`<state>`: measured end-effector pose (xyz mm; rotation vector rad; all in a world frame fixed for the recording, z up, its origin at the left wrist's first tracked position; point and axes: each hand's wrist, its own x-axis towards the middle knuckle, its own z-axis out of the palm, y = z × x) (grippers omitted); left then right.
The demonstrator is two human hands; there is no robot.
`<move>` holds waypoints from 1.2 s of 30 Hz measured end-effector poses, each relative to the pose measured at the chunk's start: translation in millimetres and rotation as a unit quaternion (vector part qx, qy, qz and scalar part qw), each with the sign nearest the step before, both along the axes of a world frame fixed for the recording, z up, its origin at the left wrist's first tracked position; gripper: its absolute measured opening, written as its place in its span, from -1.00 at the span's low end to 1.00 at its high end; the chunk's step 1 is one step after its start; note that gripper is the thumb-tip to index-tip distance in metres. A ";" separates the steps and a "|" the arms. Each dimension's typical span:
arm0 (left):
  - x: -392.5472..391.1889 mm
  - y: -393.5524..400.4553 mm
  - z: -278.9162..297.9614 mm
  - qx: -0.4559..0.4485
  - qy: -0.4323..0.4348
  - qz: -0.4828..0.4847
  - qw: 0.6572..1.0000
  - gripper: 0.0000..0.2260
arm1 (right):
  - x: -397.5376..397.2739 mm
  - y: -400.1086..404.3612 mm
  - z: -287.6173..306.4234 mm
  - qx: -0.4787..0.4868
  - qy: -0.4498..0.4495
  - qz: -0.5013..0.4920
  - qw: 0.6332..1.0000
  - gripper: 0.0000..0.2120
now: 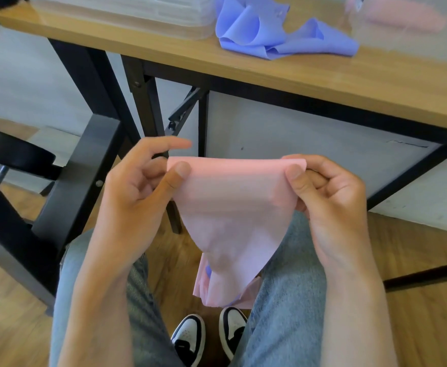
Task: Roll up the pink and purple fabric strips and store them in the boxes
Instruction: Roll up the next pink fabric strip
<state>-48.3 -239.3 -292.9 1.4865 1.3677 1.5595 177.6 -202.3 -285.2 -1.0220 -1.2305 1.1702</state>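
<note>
Clear box (127,14) on table; other box (402,14) holds pink fabric

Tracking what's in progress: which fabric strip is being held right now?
The pink strip, pinched at its top edge by both hands; the purple strip lies untouched on the table.

Open air between lap and tabletop (309,75) edge; purple strip (278,33) and clear box (137,14) crowd the tabletop's far side.
</note>
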 end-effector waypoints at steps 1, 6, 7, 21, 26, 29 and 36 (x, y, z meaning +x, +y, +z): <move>0.0 -0.5 0.6 0.005 0.004 -0.009 1.000 -0.75 | -0.2 0.0 0.1 0.002 -0.005 -0.008 1.000 -0.82; -0.5 -0.5 -0.9 -0.003 0.014 -0.014 1.000 -0.73 | -2.2 -0.3 1.6 0.007 -0.015 -0.013 1.000 -0.79; -0.1 -0.4 -0.9 -0.007 0.013 -0.006 1.000 -0.75 | -2.9 0.1 1.9 0.007 -0.008 -0.015 1.000 -0.79; 0.6 -0.1 -1.1 -0.008 -0.006 0.000 1.000 -0.71 | -0.5 -0.2 -1.8 -0.008 -0.006 -0.003 1.000 -0.81; -1.4 -1.3 -2.0 0.002 0.018 -0.007 1.000 -0.78 | 1.6 0.3 -2.0 0.005 -0.031 -0.023 0.999 -0.72; 1.1 -0.1 -1.7 -0.009 0.007 0.017 1.000 -0.86 | 2.8 0.6 -0.6 -0.002 -0.014 0.018 1.000 -0.79; -0.5 0.6 -1.8 -0.021 -0.001 0.026 0.999 -0.83 | 4.8 -0.2 -1.4 0.002 -0.018 0.026 0.999 -0.80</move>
